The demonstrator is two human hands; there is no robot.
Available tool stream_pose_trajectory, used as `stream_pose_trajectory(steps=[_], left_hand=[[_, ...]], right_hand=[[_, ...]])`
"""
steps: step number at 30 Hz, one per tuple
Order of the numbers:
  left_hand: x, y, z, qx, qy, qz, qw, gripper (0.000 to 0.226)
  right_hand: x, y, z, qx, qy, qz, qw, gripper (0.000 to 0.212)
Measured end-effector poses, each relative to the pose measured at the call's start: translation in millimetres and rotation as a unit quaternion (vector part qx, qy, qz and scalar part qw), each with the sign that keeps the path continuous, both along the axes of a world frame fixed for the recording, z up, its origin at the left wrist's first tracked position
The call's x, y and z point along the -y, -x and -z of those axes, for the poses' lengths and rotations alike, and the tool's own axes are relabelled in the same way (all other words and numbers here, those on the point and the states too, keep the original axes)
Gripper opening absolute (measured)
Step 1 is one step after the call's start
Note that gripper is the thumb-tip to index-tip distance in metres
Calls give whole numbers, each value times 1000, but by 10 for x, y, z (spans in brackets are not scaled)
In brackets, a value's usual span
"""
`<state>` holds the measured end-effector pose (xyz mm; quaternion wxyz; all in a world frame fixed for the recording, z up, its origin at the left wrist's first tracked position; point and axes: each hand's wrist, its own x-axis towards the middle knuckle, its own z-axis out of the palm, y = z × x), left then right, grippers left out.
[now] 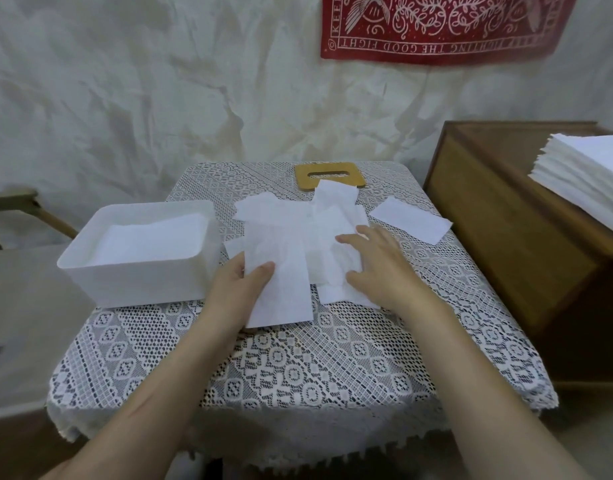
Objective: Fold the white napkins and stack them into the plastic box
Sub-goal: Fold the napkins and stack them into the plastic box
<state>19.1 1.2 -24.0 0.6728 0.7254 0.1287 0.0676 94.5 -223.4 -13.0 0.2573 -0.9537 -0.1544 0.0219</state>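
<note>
A loose pile of white napkins (pixel 298 226) lies in the middle of the lace-covered table (pixel 298 368). My left hand (pixel 235 289) pinches the left edge of a folded napkin (pixel 284 292) at the pile's front, thumb on top. Spread flat, my right hand (pixel 377 268) presses on the right side of the pile. The white plastic box (pixel 138 275) stands at the left of the table with white napkins (pixel 149 240) inside. One folded napkin (pixel 410 220) lies apart at the right.
A wooden lid with a slot (pixel 329 176) lies at the table's back edge, partly under the pile. A wooden cabinet (pixel 505 244) stands to the right with a tall stack of white napkins (pixel 589 181) on top. A crumpled white backdrop hangs behind.
</note>
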Motion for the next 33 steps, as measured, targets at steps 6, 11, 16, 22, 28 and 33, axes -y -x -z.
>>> stream_pose_trajectory(steps=[6, 11, 16, 22, 28, 33], left_hand=[[20, 6, -30, 10, 6, 11, 1000, 18], [55, 19, -46, 18, 9, 12, 1000, 16], [53, 39, -96, 27, 35, -2, 999, 16], [51, 51, -130, 33, 70, -6, 997, 16], [60, 46, -111, 32, 66, -12, 997, 18], [52, 41, -121, 27, 55, -5, 998, 16]], right_hand=[[28, 56, -57, -73, 1, -29, 997, 75], [-14, 119, 9, 73, -28, 13, 997, 30], [9, 161, -74, 110, -199, 57, 972, 23], [64, 191, -346, 80, -479, 59, 872, 20], [156, 117, -179, -58, -405, 68, 910, 15], [263, 41, -94, -37, -285, 70, 955, 15]])
